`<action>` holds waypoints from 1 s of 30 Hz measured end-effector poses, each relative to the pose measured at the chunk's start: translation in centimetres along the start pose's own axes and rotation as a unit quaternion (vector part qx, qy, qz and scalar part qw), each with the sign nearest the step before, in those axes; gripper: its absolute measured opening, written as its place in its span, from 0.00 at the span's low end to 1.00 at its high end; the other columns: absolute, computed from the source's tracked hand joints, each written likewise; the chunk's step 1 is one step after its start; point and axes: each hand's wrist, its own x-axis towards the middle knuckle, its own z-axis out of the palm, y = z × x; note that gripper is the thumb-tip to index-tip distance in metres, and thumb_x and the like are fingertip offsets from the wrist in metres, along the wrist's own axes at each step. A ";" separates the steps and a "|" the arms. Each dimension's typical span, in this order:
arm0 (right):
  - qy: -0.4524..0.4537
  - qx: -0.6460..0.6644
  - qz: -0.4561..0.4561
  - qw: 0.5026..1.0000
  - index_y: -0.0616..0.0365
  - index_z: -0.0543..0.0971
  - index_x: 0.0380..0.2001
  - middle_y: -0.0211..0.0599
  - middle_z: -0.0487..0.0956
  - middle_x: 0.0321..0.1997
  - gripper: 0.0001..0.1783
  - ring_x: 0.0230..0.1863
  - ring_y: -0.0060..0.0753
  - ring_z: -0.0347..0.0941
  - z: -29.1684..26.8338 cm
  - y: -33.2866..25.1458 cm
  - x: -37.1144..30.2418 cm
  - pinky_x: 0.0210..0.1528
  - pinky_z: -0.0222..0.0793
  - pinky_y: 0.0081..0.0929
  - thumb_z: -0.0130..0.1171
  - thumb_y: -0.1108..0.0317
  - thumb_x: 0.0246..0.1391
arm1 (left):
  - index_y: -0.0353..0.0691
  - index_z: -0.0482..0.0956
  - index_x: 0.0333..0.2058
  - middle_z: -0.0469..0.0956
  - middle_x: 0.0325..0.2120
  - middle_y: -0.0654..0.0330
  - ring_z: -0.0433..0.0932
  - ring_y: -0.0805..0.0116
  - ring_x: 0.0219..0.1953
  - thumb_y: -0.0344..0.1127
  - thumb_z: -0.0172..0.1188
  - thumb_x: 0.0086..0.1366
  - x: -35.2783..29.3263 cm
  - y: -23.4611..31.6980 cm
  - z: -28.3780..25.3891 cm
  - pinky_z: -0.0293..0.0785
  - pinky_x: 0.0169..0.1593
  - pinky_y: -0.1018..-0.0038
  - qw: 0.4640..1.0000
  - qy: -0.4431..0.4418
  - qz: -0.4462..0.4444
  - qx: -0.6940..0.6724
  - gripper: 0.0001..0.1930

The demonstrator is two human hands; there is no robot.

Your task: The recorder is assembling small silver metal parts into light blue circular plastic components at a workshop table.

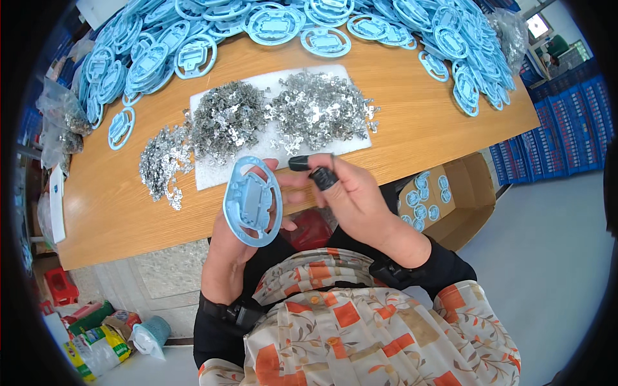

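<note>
My left hand is closed around a light blue oval plastic part, held tilted above the table's near edge. That part has a raised frame in its middle and an open loop at each end. Just to its right is my right hand, with black covers on thumb and forefinger. Those two fingertips are close together; anything between them is too small to make out. Beyond my hands, two heaps of small shiny metal clips lie on a white foam sheet. A smaller clip pile sits to its left.
Many blue oval parts are heaped along the wooden table's far side. A cardboard box holding several blue parts stands below right. Blue stacks rise at the right. Packages and a red container lie at lower left.
</note>
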 end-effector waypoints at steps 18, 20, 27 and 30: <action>-0.107 -0.148 -0.139 0.973 0.59 0.74 0.49 0.35 0.77 0.30 0.31 0.33 0.38 0.79 2.1 -2.0 0.1 0.36 0.75 0.32 0.65 0.68 0.36 | 0.39 0.59 0.65 0.73 0.54 0.53 0.75 0.62 0.54 0.41 0.53 0.70 0.2 0.2 -0.8 0.77 0.53 0.66 0.990 0.022 0.051 0.132 0.28; -0.004 -0.047 -0.152 0.987 0.65 0.72 0.51 0.38 0.79 0.33 0.34 0.30 0.28 0.78 2.7 0.0 -0.8 0.35 0.75 0.27 0.69 0.68 0.37 | 0.40 0.57 0.64 0.72 0.53 0.56 0.74 0.65 0.54 0.37 0.49 0.71 1.2 -0.9 -1.4 0.76 0.53 0.67 0.986 0.027 0.035 0.163 0.25; 0.034 0.036 0.021 0.999 0.64 0.77 0.38 0.22 0.75 0.30 0.07 0.31 0.10 0.67 -2.0 -2.3 0.5 0.34 0.62 0.13 0.53 0.79 0.55 | 0.39 0.53 0.64 0.71 0.48 0.59 0.71 0.74 0.50 0.27 0.50 0.69 0.6 -0.1 0.9 0.71 0.53 0.73 0.976 -0.010 0.190 0.102 0.27; -0.052 0.036 0.048 0.997 0.66 0.77 0.39 0.23 0.75 0.31 0.08 0.31 0.10 0.67 -2.3 -2.1 0.9 0.33 0.63 0.13 0.54 0.78 0.55 | 0.37 0.66 0.58 0.74 0.46 0.60 0.73 0.75 0.45 0.31 0.53 0.70 -0.9 3.1 2.5 0.71 0.51 0.74 0.939 0.002 0.147 0.310 0.19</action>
